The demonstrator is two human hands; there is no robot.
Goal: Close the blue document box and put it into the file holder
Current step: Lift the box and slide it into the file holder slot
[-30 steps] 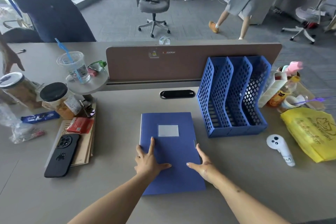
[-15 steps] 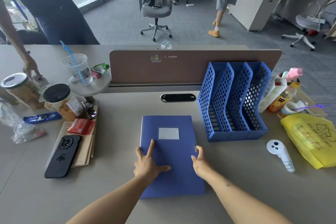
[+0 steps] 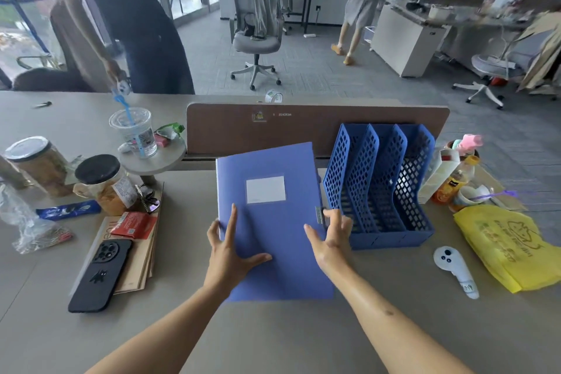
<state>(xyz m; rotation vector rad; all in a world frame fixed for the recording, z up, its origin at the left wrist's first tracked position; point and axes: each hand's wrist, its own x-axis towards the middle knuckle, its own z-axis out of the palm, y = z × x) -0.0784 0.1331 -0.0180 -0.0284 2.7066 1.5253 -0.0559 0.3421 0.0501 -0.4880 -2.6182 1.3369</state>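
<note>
1. Both forearms are bare, with no sleeve showing up to the frame's lower edge.
2. The left hand (image 3: 228, 255) wears no glove or ring.
3. The right hand (image 3: 331, 238) is likewise ungloved, with its wrist unadorned.

Blue document box (image 3: 273, 222): closed, white label on its cover, metal clasp at its right edge, far end tilted up off the desk. File holder (image 3: 382, 188): blue perforated plastic, three upright compartments, all empty, standing just right of the box against the desk divider.
</note>
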